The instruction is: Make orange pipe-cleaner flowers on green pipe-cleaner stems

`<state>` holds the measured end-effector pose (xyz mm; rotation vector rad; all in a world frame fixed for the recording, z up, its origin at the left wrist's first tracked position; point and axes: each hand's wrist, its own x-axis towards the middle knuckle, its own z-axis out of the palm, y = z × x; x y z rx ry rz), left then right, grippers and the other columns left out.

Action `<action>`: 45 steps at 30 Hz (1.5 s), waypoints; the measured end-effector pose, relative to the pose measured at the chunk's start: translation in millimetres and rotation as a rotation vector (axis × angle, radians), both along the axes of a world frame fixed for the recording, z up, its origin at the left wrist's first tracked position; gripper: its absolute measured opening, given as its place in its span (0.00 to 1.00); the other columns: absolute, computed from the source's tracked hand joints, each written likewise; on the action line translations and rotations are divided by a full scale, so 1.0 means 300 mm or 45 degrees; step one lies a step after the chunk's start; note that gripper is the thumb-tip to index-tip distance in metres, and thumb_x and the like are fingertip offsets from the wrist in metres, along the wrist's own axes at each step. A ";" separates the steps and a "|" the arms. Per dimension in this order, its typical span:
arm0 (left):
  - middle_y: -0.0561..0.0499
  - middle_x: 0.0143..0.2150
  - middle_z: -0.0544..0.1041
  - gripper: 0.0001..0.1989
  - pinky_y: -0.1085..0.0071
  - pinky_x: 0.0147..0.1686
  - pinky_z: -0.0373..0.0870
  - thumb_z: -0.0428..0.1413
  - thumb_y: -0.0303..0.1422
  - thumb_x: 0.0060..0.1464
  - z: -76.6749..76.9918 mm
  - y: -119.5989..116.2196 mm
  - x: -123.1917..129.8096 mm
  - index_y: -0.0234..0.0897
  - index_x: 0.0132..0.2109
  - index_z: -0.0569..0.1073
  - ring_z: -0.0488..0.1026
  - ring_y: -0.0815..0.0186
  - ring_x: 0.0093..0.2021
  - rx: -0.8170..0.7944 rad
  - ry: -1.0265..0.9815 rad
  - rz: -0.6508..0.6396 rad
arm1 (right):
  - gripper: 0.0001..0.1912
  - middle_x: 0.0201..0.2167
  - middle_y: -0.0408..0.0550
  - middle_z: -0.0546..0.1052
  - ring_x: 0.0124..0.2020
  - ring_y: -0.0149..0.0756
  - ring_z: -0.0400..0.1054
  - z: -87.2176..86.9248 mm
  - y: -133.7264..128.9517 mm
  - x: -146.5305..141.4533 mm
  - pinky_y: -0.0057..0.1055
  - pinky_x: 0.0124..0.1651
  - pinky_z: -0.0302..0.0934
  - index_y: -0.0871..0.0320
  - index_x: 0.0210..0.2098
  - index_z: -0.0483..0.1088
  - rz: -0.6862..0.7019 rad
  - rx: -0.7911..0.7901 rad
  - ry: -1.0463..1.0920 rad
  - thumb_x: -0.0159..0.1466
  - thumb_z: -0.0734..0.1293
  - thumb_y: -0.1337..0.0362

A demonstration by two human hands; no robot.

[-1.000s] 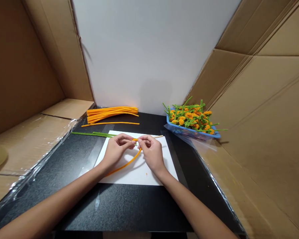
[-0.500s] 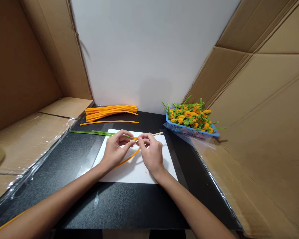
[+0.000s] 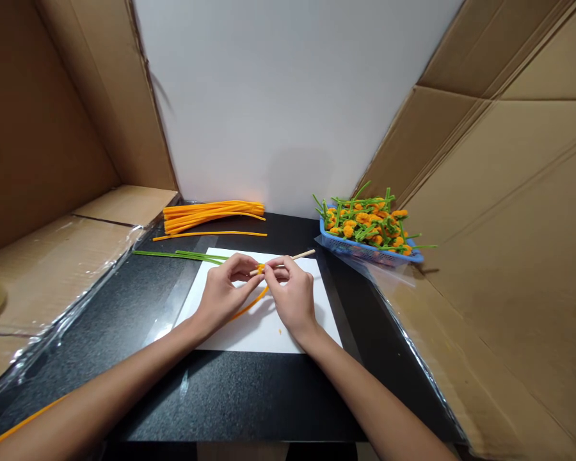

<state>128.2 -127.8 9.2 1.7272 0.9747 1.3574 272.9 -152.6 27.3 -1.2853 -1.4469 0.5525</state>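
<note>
Item, at centre frame: a left hand (image 3: 225,296) and a right hand (image 3: 290,298) are working together just above a sheet of white paper (image 3: 264,334), which is lying on a black table (image 3: 221,397). Both hands are closed to a tight fingertip pinch, with the fingers curling inward and nearly meeting. Between them they are gripping a thin wooden stick (image 3: 288,258) that is slanting toward the upper right, and an orange pipe cleaner (image 3: 249,307) that is bunched into a small coil on the stick (image 3: 260,269). The exact finger contact is partly hidden, but the close pinch appears to be keeping that coil tight on the stick. The pipe cleaner's loose length is curving down toward the lower left.

Item, upper left of the paper: green pipe cleaners (image 3: 182,255) are lying side by side, within reach of the left hand.

Item, above them: a bundle of orange pipe cleaners (image 3: 211,216) is resting against the wall, with one loose strand (image 3: 210,234) just in front.

Item, right of centre: a blue plastic basket (image 3: 365,246) is holding orange-and-green pipe-cleaner flowers (image 3: 365,221), apparently set aside from the work area.
</note>
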 end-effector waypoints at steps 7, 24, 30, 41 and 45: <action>0.48 0.34 0.81 0.13 0.70 0.35 0.77 0.65 0.40 0.51 -0.001 0.004 -0.005 0.35 0.39 0.75 0.79 0.63 0.33 -0.130 -0.003 0.052 | 0.06 0.33 0.46 0.82 0.34 0.39 0.77 -0.004 -0.009 0.001 0.33 0.38 0.69 0.54 0.35 0.75 0.018 0.082 -0.147 0.65 0.66 0.65; 0.46 0.31 0.82 0.17 0.69 0.37 0.75 0.69 0.40 0.44 0.094 0.049 -0.007 0.32 0.38 0.80 0.78 0.63 0.32 -0.389 -0.415 0.024 | 0.12 0.20 0.38 0.70 0.21 0.27 0.65 0.064 0.022 -0.007 0.24 0.27 0.59 0.60 0.38 0.74 0.448 -0.490 0.831 0.58 0.70 0.59; 0.46 0.33 0.82 0.22 0.65 0.42 0.76 0.73 0.41 0.35 0.243 0.089 0.022 0.31 0.36 0.81 0.79 0.63 0.33 -0.484 -0.741 -0.020 | 0.11 0.22 0.41 0.72 0.22 0.27 0.62 0.218 0.043 0.031 0.26 0.28 0.57 0.58 0.39 0.79 0.512 -0.192 0.372 0.63 0.67 0.60; 0.51 0.28 0.76 0.25 0.74 0.32 0.62 0.71 0.49 0.34 0.077 0.105 0.109 0.32 0.32 0.81 0.67 0.71 0.30 -0.661 -0.787 0.011 | 0.13 0.38 0.50 0.84 0.37 0.42 0.77 0.180 0.084 0.129 0.33 0.40 0.65 0.56 0.42 0.82 0.398 -0.122 -0.355 0.63 0.65 0.65; 0.52 0.27 0.73 0.23 0.74 0.28 0.55 0.67 0.51 0.42 0.005 0.110 0.107 0.33 0.29 0.79 0.60 0.72 0.27 -0.640 -0.618 -0.019 | 0.13 0.35 0.50 0.83 0.34 0.41 0.75 0.121 0.100 0.150 0.32 0.38 0.64 0.55 0.40 0.82 0.327 -0.169 -0.545 0.61 0.65 0.67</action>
